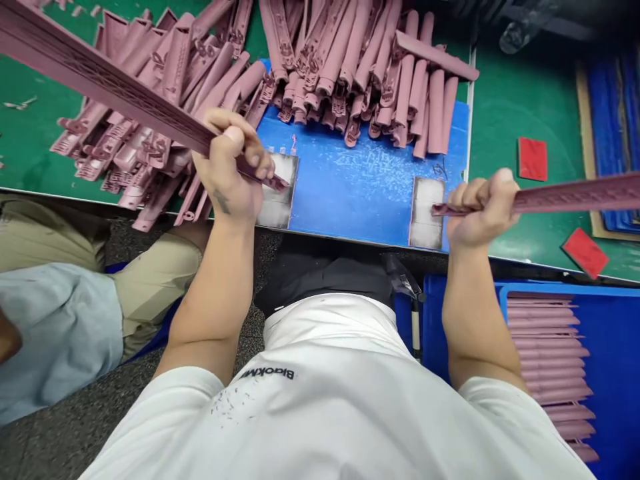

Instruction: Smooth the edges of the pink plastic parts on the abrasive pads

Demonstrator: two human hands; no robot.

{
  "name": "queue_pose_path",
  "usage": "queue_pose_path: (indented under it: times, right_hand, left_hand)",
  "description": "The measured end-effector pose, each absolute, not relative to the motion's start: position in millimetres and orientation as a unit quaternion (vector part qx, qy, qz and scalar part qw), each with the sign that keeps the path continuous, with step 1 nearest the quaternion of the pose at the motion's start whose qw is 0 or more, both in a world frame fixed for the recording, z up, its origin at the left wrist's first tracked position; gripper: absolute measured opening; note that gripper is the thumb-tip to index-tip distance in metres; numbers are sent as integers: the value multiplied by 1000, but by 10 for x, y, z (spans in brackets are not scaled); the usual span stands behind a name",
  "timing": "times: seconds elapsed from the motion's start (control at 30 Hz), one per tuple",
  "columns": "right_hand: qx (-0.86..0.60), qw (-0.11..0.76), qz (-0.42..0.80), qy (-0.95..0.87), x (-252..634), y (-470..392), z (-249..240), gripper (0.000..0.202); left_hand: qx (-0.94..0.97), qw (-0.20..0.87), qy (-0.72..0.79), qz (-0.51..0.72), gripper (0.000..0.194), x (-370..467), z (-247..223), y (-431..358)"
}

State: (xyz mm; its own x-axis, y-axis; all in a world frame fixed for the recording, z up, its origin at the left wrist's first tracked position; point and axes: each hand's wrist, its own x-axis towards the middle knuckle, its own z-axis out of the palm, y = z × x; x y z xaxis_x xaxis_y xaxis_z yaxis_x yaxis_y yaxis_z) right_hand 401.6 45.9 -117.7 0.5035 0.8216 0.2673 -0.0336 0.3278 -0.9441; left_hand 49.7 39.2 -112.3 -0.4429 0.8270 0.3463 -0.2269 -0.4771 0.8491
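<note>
My left-hand strip [110, 83] is dusty pink with a crisscross lattice; my right-hand strip [575, 195] is pink too, matching the heaped pieces [345, 60]. I see a green table [500, 120], a blue mat [345, 193] scuffed white, red squares [533, 160], a blue bin [505, 288] and my white shirt [350, 413] with black lettering [270, 375].
</note>
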Motion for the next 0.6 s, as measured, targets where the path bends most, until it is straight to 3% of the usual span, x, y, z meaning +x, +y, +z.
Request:
queue_pose_path:
  times: [0.13,0.33,0.43,0.6]
  right_hand:
    - [-479,758,288,-335,3938,471,-1145,56]
    - [-489,727,327,-354,3970,549,-1092,63]
    - [-475,770,298,-306,4013,663,-1122,59]
    - [-514,723,297,-353,4080,770,-1177,67]
  left_hand:
    - [455,322,349,753,35,387,-1183,399]
    - [404,322,353,780,66,347,-1158,632]
    - [373,319,362,792,58,382,-1117,754]
    - [302,392,418,762,37,478,-1056,579]
